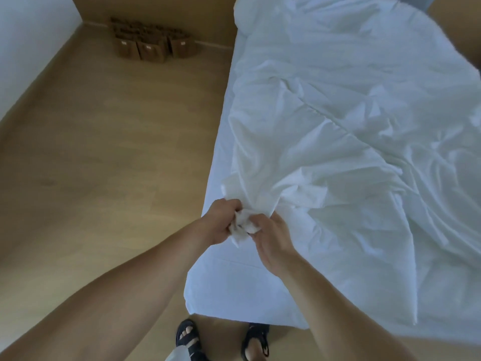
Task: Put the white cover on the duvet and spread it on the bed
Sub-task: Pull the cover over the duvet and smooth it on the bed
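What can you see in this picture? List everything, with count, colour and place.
white cover: one, white, crumpled over the bed, near corner bunched at the bed's left edge
bed: one, pale sheet, right side of view
paper bags: several, exact count unclear, brown, on the floor by the far wall
floor: one, light wood, left of the bed
wall: one, white, far left
sandals: two, black, on the person's feet, bottom edge
left hand: one, grips the bunched corner
right hand: one, grips the same corner
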Demonstrator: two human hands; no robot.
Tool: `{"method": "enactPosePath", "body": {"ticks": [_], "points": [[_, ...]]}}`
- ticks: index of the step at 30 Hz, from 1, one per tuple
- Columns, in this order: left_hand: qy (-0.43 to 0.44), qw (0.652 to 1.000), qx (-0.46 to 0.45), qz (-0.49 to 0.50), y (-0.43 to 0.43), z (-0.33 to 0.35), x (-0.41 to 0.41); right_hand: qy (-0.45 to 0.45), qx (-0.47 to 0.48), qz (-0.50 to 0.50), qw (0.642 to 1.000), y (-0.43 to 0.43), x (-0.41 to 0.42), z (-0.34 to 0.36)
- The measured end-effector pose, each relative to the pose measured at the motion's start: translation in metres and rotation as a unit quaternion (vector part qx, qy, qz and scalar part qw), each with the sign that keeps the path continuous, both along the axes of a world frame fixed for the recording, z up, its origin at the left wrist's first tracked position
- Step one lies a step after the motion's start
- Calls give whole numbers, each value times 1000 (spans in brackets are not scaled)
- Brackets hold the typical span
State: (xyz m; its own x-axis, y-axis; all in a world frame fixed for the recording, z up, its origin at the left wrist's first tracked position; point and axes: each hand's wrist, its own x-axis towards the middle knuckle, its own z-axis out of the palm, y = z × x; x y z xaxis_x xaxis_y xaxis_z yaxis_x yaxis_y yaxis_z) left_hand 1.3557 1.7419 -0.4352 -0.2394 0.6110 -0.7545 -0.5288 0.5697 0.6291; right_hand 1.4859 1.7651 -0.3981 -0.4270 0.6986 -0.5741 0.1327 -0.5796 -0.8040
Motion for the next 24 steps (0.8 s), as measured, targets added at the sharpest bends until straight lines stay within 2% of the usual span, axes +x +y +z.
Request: {"method": "enactPosePath", "body": {"ticks": [4,9,12,15,18,21,24], "points": [[168,985,34,13,23,27,1,63,-51,-183,980,2,29,13],[349,935,62,-13,25,77,-2,58,-113,-286,950,-23,57,34],[404,913,60,1,19,99,-8,116,-126,-335,927,-30,71,49],[410,912,30,-1,10,104,-17,124,-104,-313,936,-42,82,56],[370,929,18,-14,2,100,-12,39,-112,-288,950,-58,83,50],[315,948,17,40,8,105,-6,10,-136,-200,970,-82,72,42],[285,957,-1,63,10,104,-3,31,-162,-106,980,-114,63,37]]}}
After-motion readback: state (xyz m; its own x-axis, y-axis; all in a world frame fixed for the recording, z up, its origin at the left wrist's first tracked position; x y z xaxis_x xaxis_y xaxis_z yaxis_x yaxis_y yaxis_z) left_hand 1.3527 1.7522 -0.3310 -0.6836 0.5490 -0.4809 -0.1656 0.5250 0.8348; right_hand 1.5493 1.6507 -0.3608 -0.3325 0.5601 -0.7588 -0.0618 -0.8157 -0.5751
